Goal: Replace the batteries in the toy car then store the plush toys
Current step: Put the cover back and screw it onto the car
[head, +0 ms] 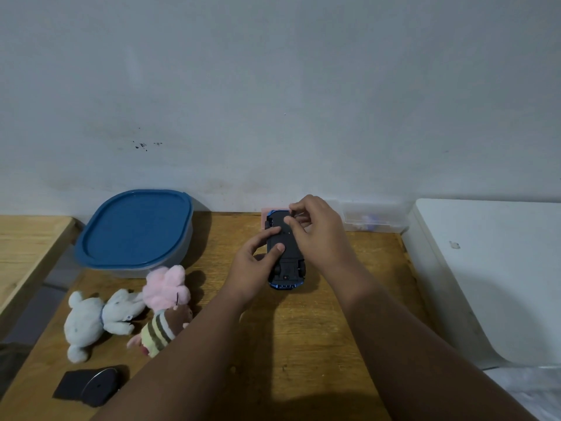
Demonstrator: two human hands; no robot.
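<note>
Head view: left hand (258, 262) grips the upturned toy car (285, 253) by its side, thumb on the black underside; right hand (315, 229) pinches at the far end. Blue body edges show beneath. Car sits above the wooden table (303, 344). At 9 o'clock lie three plush toys (127, 311) and a blue-lidded container (136, 229). Battery compartment hidden by fingers.
</note>
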